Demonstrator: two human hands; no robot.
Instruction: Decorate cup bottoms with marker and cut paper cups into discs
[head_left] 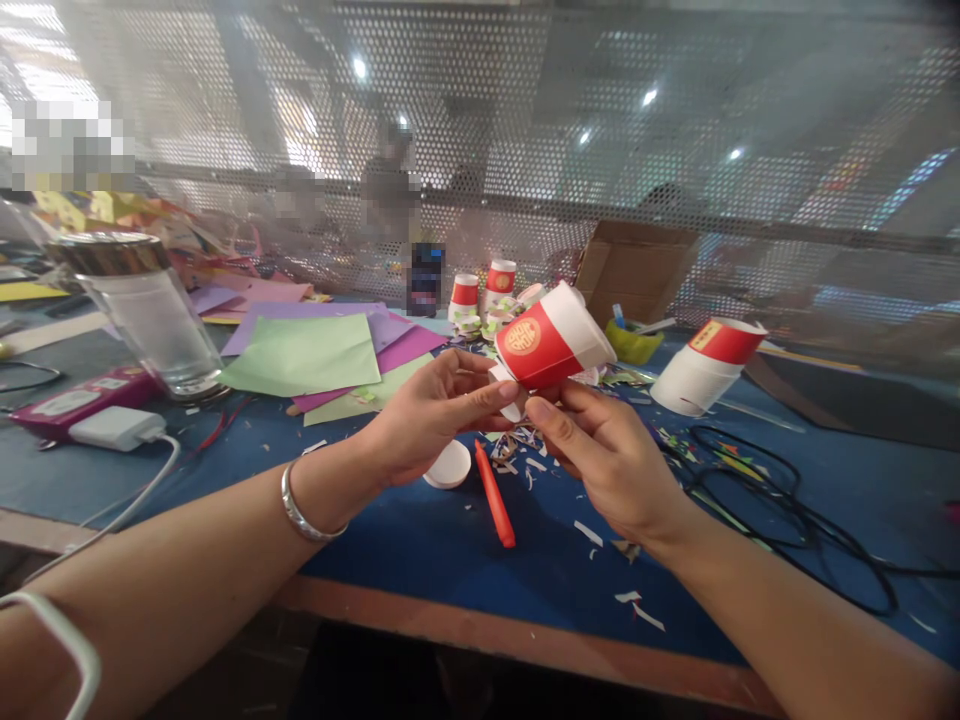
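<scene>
A red and white paper cup with a round gold print is held up tilted over the table, its wide end toward the right. My left hand closes its thumb and fingers at the narrow end, by a small white paper piece. Whether that piece is joined to the cup I cannot tell. From below, my right hand grips the cup, with the thumb near the same white piece; its other fingertips are partly hidden. Under the hands lie an orange-red marker and a white paper disc.
More paper cups stand behind; another stack is at the right. Coloured paper sheets, a glass bottle and a white charger occupy the left. A black cable coils at right. Paper scraps litter the blue tabletop.
</scene>
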